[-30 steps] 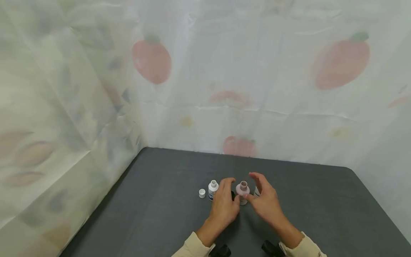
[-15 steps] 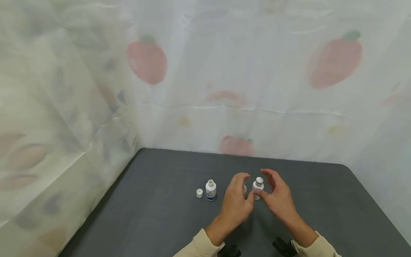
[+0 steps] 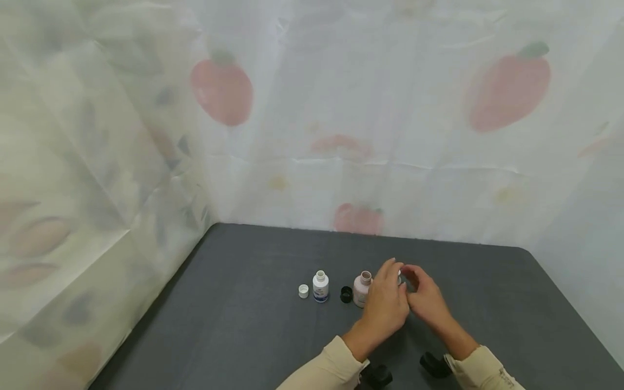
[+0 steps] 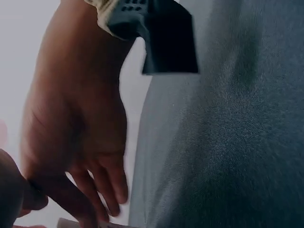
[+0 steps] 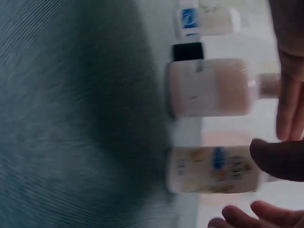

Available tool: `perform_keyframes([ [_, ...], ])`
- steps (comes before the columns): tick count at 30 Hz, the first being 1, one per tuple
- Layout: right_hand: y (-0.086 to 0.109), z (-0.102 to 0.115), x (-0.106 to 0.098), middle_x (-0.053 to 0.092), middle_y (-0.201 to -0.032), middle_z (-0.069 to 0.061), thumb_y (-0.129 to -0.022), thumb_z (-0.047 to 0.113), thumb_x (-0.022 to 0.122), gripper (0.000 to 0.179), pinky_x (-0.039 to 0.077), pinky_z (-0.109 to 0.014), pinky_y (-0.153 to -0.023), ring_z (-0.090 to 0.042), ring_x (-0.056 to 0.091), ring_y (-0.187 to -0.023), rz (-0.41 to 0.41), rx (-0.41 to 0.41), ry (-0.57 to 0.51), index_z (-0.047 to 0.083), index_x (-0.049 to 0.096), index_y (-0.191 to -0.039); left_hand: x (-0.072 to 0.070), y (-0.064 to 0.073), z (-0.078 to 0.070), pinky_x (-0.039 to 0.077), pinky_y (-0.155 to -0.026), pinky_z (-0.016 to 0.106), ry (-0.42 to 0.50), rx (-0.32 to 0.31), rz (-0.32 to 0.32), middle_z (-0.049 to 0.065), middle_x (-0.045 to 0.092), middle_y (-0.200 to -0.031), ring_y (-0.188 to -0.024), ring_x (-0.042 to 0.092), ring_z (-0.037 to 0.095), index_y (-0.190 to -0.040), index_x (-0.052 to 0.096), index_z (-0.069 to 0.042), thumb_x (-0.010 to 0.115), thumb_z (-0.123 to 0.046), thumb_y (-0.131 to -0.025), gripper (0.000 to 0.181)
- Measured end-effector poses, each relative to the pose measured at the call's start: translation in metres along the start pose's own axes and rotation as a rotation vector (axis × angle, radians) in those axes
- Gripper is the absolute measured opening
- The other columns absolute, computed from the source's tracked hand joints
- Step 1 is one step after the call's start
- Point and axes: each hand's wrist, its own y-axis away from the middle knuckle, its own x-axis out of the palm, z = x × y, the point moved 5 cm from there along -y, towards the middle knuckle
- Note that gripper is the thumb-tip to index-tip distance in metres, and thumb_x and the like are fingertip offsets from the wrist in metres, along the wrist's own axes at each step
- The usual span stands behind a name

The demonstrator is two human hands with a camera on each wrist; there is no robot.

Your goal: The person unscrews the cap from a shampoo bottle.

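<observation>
My left hand [image 3: 387,298], its fingers fairly straight, reaches in from the left beside a small bottle with a printed label [image 5: 213,168]. In the head view that bottle is almost wholly behind my hands. My right hand [image 3: 429,297] curves round its other side. In the right wrist view a thumb [image 5: 280,159] overlaps the bottle's upper end, and fingertips [image 5: 251,218] stand apart from its side. The bottle's top is hidden there. A pink bottle [image 3: 361,292] stands uncapped just left of my left hand. In the left wrist view my left hand's fingers [image 4: 102,187] hang extended.
A black cap [image 3: 346,294] lies left of the pink bottle. Farther left stand an uncapped white bottle [image 3: 320,287] and a white cap [image 3: 303,291]. Everything sits on a dark grey table [image 3: 253,336], with a fruit-printed sheet [image 3: 292,135] behind it.
Both hands have moved right, from round the pink bottle to the labelled bottle beyond it. They have drawn closer together. The pink bottle and black cap show again.
</observation>
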Motion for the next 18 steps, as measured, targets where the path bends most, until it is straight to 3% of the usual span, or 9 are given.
perform_keyframes([
  [4,-0.007,-0.01,0.01,0.057,-0.144,-0.033,-0.098,-0.001,0.064,0.051,0.052,-0.053,-0.111,-0.049,0.057,-0.134,0.018,-0.055,0.001,-0.012,0.048,-0.145,0.01,-0.007,0.002,0.061,-0.101,0.038,-0.082,-0.065,0.005,0.014,0.056,-0.152,-0.132,0.064,0.028,-0.142,0.059,-0.005,0.058,-0.007,-0.104,0.038],
  [7,-0.01,-0.012,0.013,0.067,-0.125,-0.027,-0.098,0.0,0.067,0.041,0.06,-0.035,-0.092,-0.033,0.069,-0.112,0.003,-0.119,-0.011,-0.011,0.056,-0.135,0.015,-0.01,0.002,0.061,-0.099,0.034,-0.143,-0.064,-0.027,0.011,0.063,-0.143,-0.126,0.067,0.024,-0.139,0.061,-0.005,0.062,-0.005,-0.101,0.038],
  [11,-0.013,-0.013,0.014,0.068,-0.094,-0.013,-0.098,-0.001,0.066,0.015,0.049,-0.023,-0.068,-0.008,0.059,-0.08,-0.022,-0.148,-0.058,-0.005,0.065,-0.112,0.019,-0.012,0.002,0.061,-0.096,0.03,-0.19,-0.021,-0.066,0.008,0.069,-0.13,-0.117,0.07,0.021,-0.133,0.064,-0.004,0.067,-0.004,-0.098,0.036],
  [13,-0.014,-0.015,0.014,0.068,-0.09,-0.01,-0.098,-0.001,0.066,0.008,0.048,-0.022,-0.066,-0.002,0.056,-0.076,-0.039,-0.14,-0.068,-0.003,0.066,-0.106,0.019,-0.013,0.003,0.062,-0.094,0.029,-0.205,0.002,-0.081,0.009,0.071,-0.127,-0.114,0.072,0.021,-0.131,0.066,-0.004,0.068,-0.005,-0.098,0.034],
  [18,-0.011,-0.018,0.011,0.077,-0.107,-0.016,-0.096,0.0,0.069,0.018,0.057,-0.02,-0.075,-0.001,0.067,-0.091,-0.071,-0.111,-0.042,-0.002,0.072,-0.114,0.019,-0.013,0.005,0.062,-0.089,0.026,-0.226,0.03,-0.1,0.006,0.074,-0.12,-0.106,0.074,0.018,-0.124,0.07,-0.006,0.071,-0.006,-0.097,0.027],
])
